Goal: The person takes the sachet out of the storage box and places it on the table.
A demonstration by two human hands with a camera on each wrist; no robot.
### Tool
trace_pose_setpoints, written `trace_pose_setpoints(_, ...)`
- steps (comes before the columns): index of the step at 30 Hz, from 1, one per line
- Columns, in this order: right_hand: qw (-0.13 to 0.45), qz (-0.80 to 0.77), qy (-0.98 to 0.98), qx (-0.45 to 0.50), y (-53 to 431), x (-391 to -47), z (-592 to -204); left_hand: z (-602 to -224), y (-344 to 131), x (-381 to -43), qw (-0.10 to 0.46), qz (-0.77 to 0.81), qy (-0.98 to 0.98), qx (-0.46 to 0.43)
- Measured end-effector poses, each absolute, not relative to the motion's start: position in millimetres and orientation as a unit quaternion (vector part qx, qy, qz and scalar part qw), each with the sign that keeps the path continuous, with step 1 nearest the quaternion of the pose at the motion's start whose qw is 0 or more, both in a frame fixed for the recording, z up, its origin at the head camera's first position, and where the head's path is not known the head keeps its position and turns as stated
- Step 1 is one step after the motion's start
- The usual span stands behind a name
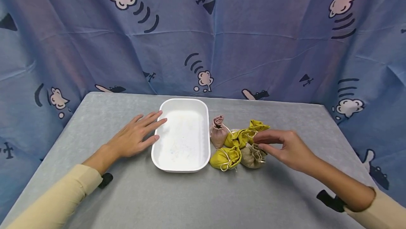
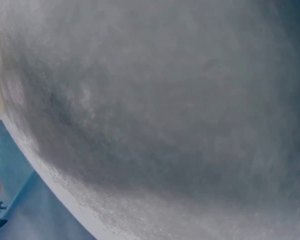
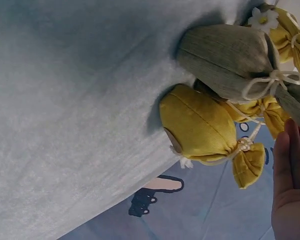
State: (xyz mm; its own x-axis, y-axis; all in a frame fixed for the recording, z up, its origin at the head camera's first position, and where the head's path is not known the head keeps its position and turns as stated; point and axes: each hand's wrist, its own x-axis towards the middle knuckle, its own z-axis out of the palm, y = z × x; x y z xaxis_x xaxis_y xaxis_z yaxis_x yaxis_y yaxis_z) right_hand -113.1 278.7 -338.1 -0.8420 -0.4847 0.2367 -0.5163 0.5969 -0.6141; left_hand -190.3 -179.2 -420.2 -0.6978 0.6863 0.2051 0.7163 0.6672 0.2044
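A white rectangular tray (image 1: 180, 167) lies on the table, its inside bare. My left hand (image 1: 134, 137) is at its left side, spread fingers reaching over the rim. To the tray's right, small drawstring pouches sit bunched together: a pink one (image 1: 219, 135), a yellow one in front (image 1: 222, 158), a grey-green one (image 1: 252, 158) and more yellow ones behind. My right hand (image 1: 293, 149) comes from the right, thumb and fingers apart at the top of the grey-green pouch. In the right wrist view, straight fingers (image 3: 292, 160) lie by its tied neck.
The grey table (image 1: 177, 200) extends around the tray and pouches. A blue patterned curtain (image 1: 253, 45) hangs behind it. A white flower ornament (image 3: 263, 19) shows on a yellow pouch in the right wrist view. The left wrist view holds mostly table surface.
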Motion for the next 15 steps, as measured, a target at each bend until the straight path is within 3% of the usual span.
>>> trace_pose_setpoints(8,0.084,0.272,-0.918,0.278,275.0,-119.4,-324.2,-411.7,-180.3,-191.2,0.072,-0.088,-0.908,-0.403)
trace_pose_setpoints(15,0.173,0.197,-0.933,0.247,282.0,-138.2,-306.7,-400.7,-180.5,-196.5,0.144,-0.07,-0.892,-0.422)
